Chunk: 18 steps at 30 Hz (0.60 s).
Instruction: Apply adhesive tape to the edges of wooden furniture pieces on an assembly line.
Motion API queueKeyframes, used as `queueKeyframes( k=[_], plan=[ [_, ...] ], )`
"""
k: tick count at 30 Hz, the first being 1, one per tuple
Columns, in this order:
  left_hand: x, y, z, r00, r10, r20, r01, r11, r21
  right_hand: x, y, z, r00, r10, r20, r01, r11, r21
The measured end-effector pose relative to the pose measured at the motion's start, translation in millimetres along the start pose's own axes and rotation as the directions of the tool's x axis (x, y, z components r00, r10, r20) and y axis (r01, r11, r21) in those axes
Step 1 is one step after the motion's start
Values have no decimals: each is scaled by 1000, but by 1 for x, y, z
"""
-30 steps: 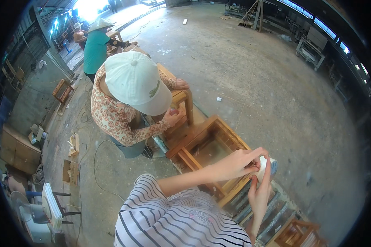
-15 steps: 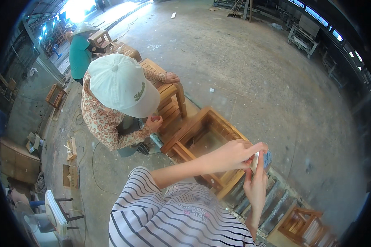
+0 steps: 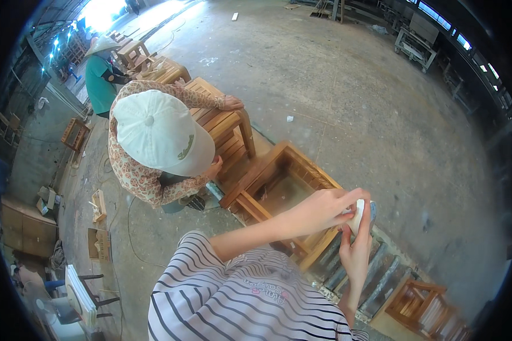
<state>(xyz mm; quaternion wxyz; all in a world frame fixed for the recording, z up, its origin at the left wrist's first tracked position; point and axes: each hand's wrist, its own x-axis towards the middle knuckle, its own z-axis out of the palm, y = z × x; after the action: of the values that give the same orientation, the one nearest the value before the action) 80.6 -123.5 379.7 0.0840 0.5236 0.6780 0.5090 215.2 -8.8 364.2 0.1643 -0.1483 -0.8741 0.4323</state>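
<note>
Grip of left hand (image 3: 330, 209) and right hand (image 3: 356, 257) is clamped on a white piece (image 3: 356, 219), right of centre.
The hands partly cover it, so its kind is uncertain. To its left lies an open wooden frame (image 3: 256, 175); in the upper left, a person (image 3: 133, 181) in a pale cap (image 3: 159, 133) bends beside a wooden chair (image 3: 217, 123).

shirt (image 3: 227, 307): white, dark-striped | left sleeve (image 3: 190, 256): short, loose, striped | lettering (image 3: 267, 291): small, pinkish
</note>
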Motion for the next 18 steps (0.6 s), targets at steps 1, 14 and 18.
queueKeyframes(
  k=[1, 14, 18],
  plan=[
    [1, 1, -1, 998, -55, 21, 56, 997, -57, 0, 1, -1, 1000, 4, 0, -4, 1000, -3],
    [-13, 3, 15, 994, 30, 108, -39, 995, 86, -21, 19, 0, 994, -110, 14, 111, 987, -118],
    [-21, 9, 21, 989, 89, 121, -106, 984, 144, -26, 13, 4, 990, -137, -36, 133, 986, -102]
  ],
)
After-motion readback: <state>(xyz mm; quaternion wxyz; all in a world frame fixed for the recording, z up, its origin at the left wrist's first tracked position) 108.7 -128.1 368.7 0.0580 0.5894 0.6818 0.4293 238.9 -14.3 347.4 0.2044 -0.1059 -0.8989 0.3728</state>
